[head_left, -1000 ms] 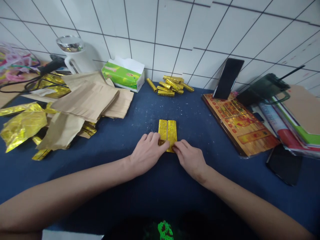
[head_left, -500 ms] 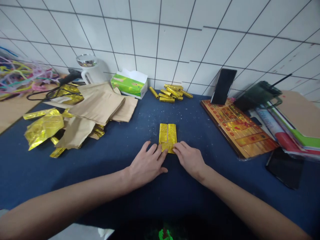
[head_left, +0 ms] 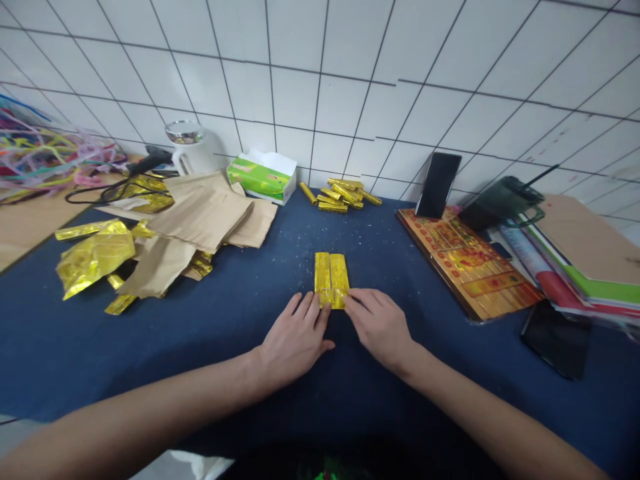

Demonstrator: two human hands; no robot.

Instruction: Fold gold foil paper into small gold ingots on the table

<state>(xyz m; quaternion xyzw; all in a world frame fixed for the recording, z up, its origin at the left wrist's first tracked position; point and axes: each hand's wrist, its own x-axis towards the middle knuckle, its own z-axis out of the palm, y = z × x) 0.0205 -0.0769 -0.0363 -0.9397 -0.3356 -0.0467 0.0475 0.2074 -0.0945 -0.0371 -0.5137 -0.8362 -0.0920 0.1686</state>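
Observation:
A folded gold foil paper (head_left: 331,279) lies flat on the dark blue table cover (head_left: 250,320), its two long flaps meeting down the middle. My left hand (head_left: 296,338) rests with its fingers stretched out, the fingertips pressing the paper's near left corner. My right hand (head_left: 379,325) lies flat beside it, its fingers touching the near right corner. The paper's near edge is hidden under my fingertips.
Several folded gold pieces (head_left: 340,193) are heaped by the tiled wall. Brown paper sheets (head_left: 200,217) and loose gold foil (head_left: 95,257) lie at left, with a tissue box (head_left: 260,178) and white kettle (head_left: 193,150). At right: a printed pad (head_left: 467,263), propped phone (head_left: 437,185), stacked folders (head_left: 580,267), dark phone (head_left: 557,340).
My left hand's fingers have gone from curled on the paper's near end to stretched flat. The view has tilted and shifted; the paper stays in place.

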